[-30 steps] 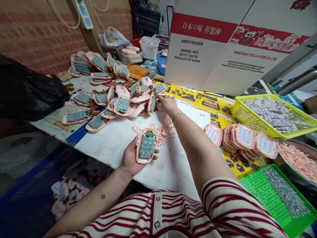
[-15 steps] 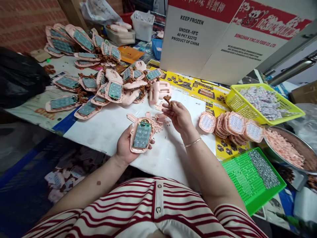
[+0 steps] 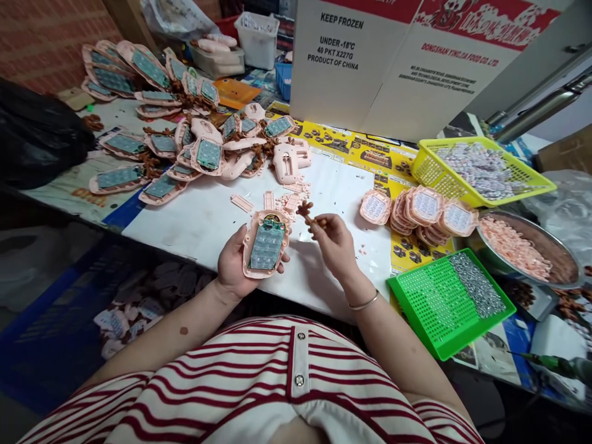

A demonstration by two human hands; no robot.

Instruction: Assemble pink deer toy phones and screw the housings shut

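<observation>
My left hand [image 3: 235,260] is closed around the edges of a pink plastic toy shell [image 3: 248,271], its open side facing up. Inside the shell lies a green circuit board with a translucent grey keypad [image 3: 267,244]. In my right hand [image 3: 333,245] a small brown antler-shaped piece [image 3: 305,211] is pinched between thumb and fingers, its branched end sticking out toward the upper left. That hand hovers right of the shell, apart from it. Small pink plastic parts [image 3: 290,201] lie on the white sheet just beyond the shell.
Many filled pink shells [image 3: 209,154] are piled at the left. Pink covers [image 3: 425,205] are stacked at the right, near a yellow basket [image 3: 428,172], a green tray of screws [image 3: 416,308] and a metal bowl of pink pieces [image 3: 573,271]. A large carton [image 3: 342,86] stands behind.
My right hand has drawn nearer to me, and the brown piece now points up and left toward the shell. My left hand still holds the shell. The whole view has shifted slightly.
</observation>
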